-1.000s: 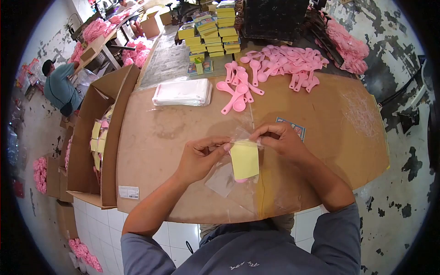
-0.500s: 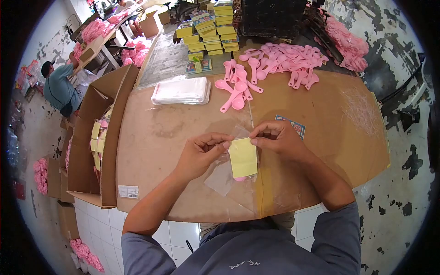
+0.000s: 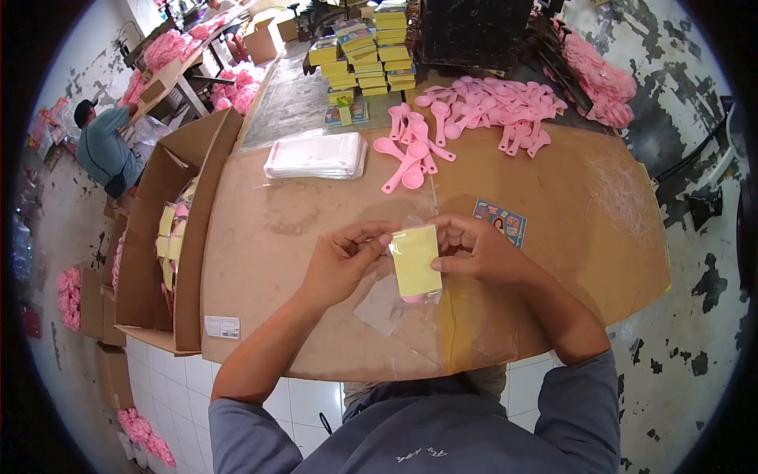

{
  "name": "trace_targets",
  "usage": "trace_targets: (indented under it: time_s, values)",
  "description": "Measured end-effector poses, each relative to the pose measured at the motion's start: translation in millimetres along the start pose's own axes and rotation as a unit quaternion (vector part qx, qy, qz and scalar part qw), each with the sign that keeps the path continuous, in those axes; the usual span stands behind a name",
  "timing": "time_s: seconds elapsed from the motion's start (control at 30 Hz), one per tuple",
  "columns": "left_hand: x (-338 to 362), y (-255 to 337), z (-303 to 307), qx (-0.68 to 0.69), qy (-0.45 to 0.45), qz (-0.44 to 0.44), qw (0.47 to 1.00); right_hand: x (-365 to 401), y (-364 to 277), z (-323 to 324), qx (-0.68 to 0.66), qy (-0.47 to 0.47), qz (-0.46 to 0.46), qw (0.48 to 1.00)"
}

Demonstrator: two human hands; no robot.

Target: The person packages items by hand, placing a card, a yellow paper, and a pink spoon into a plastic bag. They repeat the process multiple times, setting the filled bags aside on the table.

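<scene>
A clear plastic packet [image 3: 417,261] with a yellow card inside is held upright above the cardboard-covered table; a bit of pink shows at its lower end. My left hand [image 3: 351,257] pinches its upper left corner between thumb and fingers. My right hand [image 3: 474,249] grips the right edge, thumb in front and fingers behind. Under the packet lies an empty clear bag [image 3: 380,306]. A printed card [image 3: 500,222] rests beyond my right hand, partly covered by it.
Pink spoons [image 3: 497,103] lie piled at the back, near stacked yellow card bundles [image 3: 359,55]. Clear bags [image 3: 316,156] are stacked at back left. A cardboard box [image 3: 207,170] holding packets stands left. A person [image 3: 106,146] sits far left.
The yellow card and its packet are slightly higher. My right thumb has moved down the packet's right edge, and its fingers are now behind it. More of the printed card shows.
</scene>
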State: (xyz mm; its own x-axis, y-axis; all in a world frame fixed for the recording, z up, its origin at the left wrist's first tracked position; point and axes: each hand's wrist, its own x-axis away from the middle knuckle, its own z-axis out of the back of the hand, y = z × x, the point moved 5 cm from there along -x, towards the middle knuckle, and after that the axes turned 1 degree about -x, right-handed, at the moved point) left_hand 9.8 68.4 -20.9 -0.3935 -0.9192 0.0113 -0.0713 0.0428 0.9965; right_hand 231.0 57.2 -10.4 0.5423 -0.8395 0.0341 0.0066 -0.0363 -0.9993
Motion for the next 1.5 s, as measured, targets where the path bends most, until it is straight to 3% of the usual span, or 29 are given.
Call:
trace_targets:
  time_s: [0.17,0.27,0.37,0.43,0.5,0.57,0.63,0.7,0.8,0.83,0.93,1.03,1.2,1.3,1.4,1.5]
  values:
    - [4,26,-14,0.097,0.035,-0.074,0.992,-3,-8,0,0.009,-0.021,0.007,1.0]
    - [7,20,-13,0.025,-0.051,-0.061,0.997,0,-22,0,-0.01,-0.001,0.035,0.999]
    - [5,16,16,-0.058,-0.074,0.043,0.995,4,-41,12,-0.003,0.068,0.056,0.996]
    - [3,38,59,0.011,0.103,-0.082,0.991,6,-47,29,0.034,0.107,0.07,0.991]
    - [10,78,94,0.141,0.269,-0.268,0.914,9,-47,54,0.09,0.127,0.087,0.984]
    - [21,104,110,0.238,0.359,-0.304,0.85,14,-43,75,0.173,0.146,0.043,0.973]
    - [11,83,121,0.147,0.331,-0.274,0.891,18,-42,89,0.303,0.165,0.036,0.938]
    - [2,55,108,0.019,0.286,-0.22,0.932,24,-41,96,0.472,0.178,0.062,0.861]
    - [-8,27,54,-0.222,0.189,-0.086,0.953,30,-34,105,0.542,0.184,0.048,0.819]
    - [-7,20,35,-0.295,0.157,-0.067,0.94,32,-33,106,0.532,0.173,0.039,0.828]
    - [0,16,-5,-0.428,0.081,-0.141,0.889,39,-27,110,0.479,0.146,0.0,0.865]
    - [-2,10,-14,-0.483,0.063,-0.213,0.847,36,-16,120,0.409,0.142,-0.029,0.901]
    - [-4,2,-6,-0.376,0.051,-0.114,0.918,36,-7,126,0.378,0.166,-0.05,0.91]
    - [-6,-9,1,-0.257,0.045,-0.066,0.963,35,-15,120,0.412,0.18,0.018,0.893]
    - [-6,-12,1,-0.153,0.056,-0.036,0.986,33,-31,102,0.367,0.176,0.077,0.91]
    - [-4,0,-8,-0.03,0.035,-0.028,0.999,27,-14,74,0.186,0.133,0.072,0.971]
